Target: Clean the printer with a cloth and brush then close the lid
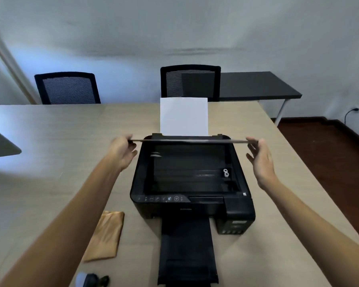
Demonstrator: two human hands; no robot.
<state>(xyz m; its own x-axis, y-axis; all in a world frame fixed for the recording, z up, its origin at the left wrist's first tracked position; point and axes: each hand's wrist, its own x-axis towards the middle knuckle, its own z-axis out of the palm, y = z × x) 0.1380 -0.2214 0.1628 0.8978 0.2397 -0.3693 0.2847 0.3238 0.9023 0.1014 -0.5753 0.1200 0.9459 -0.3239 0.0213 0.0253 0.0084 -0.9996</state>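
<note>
black matte plastic printer sits on a pale wood-grain table, boxy with rounded corners. its lid is raised and seen edge-on as a thin grey line across the back of the body. left hand pinches the lid's left end, fingers curled round the edge. right hand is at the right end with fingertips touching the edge, palm spread; whether it truly grips i cannot tell.

scanner glass lies bare below, dark and glossy, faint streaks of reflection on it. narrow control strip with small round buttons along the front lip. flat black output tray extends toward the camera. white sheet of paper stands upright in the rear feed, just behind the lid.

tan cloth, soft and folded into a rough rectangle, lies on the table left of the tray, partly under the left forearm. small dark object with a pale end at the bottom edge, blurred; could be the brush, cannot tell.

two black mesh-back chairs behind the table. dark side desk on white legs at right. reddish-brown floor.
</note>
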